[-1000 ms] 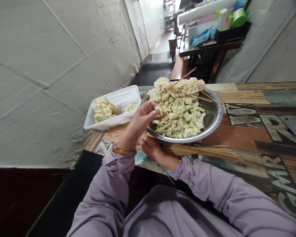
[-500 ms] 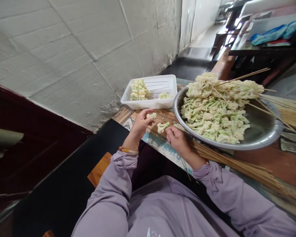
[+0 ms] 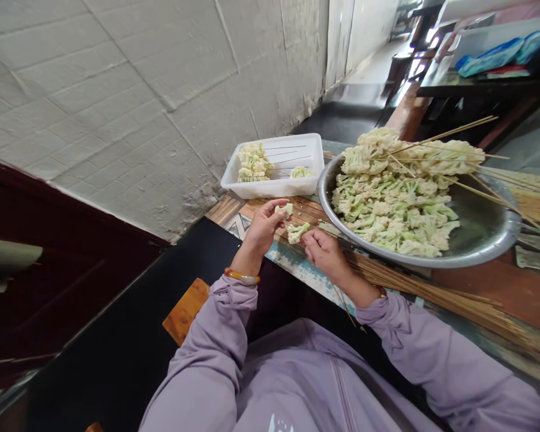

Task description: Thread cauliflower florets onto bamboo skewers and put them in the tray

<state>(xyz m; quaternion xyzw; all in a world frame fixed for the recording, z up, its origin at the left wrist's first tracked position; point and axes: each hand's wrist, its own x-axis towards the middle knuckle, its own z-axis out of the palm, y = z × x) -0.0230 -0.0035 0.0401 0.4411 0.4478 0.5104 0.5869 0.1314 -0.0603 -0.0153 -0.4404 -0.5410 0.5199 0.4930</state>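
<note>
My left hand (image 3: 263,227) pinches a pale green-white cauliflower floret (image 3: 286,210) between thumb and fingers, above the wooden bench. Just to the right, my right hand (image 3: 323,251) is closed on a thin bamboo skewer (image 3: 345,307), mostly hidden by the hand; its lower end shows below the wrist. Another cauliflower floret (image 3: 297,232) sits at the fingertips of that hand, apparently on the skewer's tip. The two florets are close together. A large metal basin (image 3: 481,237) heaped with cauliflower stands right of my hands.
Behind my hands, a white plastic tray (image 3: 274,189) holds skewered cauliflower. Loaded skewers (image 3: 452,157) lie across the basin's far side. A bundle of bare bamboo skewers (image 3: 414,292) runs along the bench's near edge. A wall (image 3: 162,90) rises on the left; a wooden stool (image 3: 186,309) is below.
My left hand has moved slightly right with its floret, closer to the floret at my right hand. My right hand has hardly moved; the view has shifted a little.
</note>
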